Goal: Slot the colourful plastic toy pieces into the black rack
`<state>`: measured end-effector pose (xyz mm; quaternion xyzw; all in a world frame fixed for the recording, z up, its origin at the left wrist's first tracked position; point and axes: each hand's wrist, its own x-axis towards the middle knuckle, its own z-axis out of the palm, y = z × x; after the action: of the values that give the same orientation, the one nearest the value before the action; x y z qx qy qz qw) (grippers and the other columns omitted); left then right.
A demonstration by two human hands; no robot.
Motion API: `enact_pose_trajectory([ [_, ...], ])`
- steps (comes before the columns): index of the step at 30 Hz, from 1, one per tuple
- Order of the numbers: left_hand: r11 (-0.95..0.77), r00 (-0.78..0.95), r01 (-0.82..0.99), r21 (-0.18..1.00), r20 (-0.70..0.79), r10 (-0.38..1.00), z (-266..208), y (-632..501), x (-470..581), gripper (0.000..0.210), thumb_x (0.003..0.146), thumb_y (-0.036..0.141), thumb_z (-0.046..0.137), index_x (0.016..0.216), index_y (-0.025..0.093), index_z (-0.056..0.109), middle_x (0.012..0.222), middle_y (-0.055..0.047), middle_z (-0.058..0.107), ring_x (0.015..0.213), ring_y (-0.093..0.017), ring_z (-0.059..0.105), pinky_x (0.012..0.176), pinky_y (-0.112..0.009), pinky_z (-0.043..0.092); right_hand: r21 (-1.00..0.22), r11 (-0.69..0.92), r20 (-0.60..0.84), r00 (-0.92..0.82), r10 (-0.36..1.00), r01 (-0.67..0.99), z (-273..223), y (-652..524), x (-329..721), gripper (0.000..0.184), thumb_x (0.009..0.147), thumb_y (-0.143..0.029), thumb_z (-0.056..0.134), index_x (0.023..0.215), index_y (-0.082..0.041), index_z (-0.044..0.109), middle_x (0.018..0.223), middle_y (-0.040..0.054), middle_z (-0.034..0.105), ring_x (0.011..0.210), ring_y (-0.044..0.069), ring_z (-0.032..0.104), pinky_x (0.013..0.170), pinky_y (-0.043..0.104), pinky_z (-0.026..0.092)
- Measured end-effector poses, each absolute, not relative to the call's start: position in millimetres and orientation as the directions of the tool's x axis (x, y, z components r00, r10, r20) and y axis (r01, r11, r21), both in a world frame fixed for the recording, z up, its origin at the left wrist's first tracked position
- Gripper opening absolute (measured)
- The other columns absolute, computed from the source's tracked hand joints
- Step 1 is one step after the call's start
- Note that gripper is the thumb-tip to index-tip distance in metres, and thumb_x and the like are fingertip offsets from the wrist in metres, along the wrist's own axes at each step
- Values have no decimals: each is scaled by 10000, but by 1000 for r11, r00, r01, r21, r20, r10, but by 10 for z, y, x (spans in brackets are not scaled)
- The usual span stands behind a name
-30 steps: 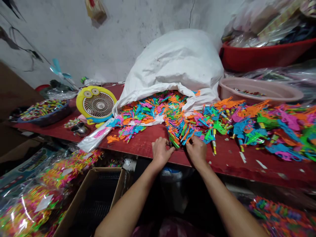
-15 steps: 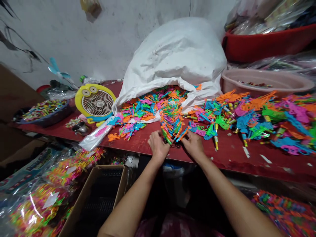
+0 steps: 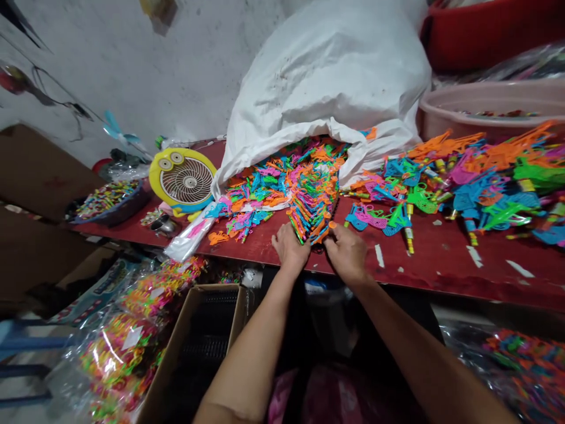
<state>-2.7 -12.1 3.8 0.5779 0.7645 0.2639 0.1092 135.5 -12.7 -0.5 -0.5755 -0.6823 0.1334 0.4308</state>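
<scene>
Colourful plastic toys (image 3: 311,206) lie in two slanting rows that meet near the table's front edge, with a bit of black edge showing under them. At the left row's lower end is my left hand (image 3: 292,248), its fingers curled in against the toys; what they grip is hidden. My right hand (image 3: 348,252) is closed on the other side, thumb and finger pinching a small orange toy piece (image 3: 332,225) beside the right row. Behind the rows, more loose toys (image 3: 260,182) spill from the mouth of a big white sack (image 3: 335,70).
A yellow fan (image 3: 183,179), a metal cup (image 3: 163,225) and a basin of small pieces (image 3: 110,212) stand left on the red table (image 3: 265,250). Loose toys (image 3: 485,188) and a pink tub (image 3: 489,109) are right. An open cardboard box (image 3: 238,312) sits below.
The view has shifted, and the table's things appear farther right. My right hand has turned and closed around an orange piece by the right row; my left hand stays at the left row.
</scene>
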Motion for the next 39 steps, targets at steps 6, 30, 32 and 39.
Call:
enact_pose_trajectory([
  [6,243,-367,818,521,148,918,60,-132,24,447,786,489,715,1112,236,544,1272,-86,604,1281,-274,482,1110,-464,265,-933,102,235,371,898,344,261,-99,1371,297,777,-457,587,748,-173,667,650,33,649,590,170,534,592,283,370],
  [30,83,-313,833,547,341,886,-53,-357,-46,78,873,207,570,947,206,595,1232,-95,636,1244,-255,530,1056,-427,363,-313,436,483,-254,838,844,40,102,1743,439,832,-142,463,1248,-162,603,1121,134,658,1026,290,565,868,408,457],
  [32,46,-307,825,564,377,874,-114,-423,-98,63,863,172,562,897,211,597,1245,-81,639,1255,-246,526,1067,-421,365,-292,449,439,-298,847,845,65,153,1820,319,845,-167,470,1087,-176,677,992,128,660,971,282,574,799,376,459],
  [39,28,-326,789,614,380,866,-109,-555,-163,166,830,194,622,991,234,624,1181,-50,669,1182,-245,559,1009,-418,397,-858,92,173,115,978,505,237,350,2216,80,730,-155,623,803,-177,647,720,32,641,663,177,594,589,271,455],
])
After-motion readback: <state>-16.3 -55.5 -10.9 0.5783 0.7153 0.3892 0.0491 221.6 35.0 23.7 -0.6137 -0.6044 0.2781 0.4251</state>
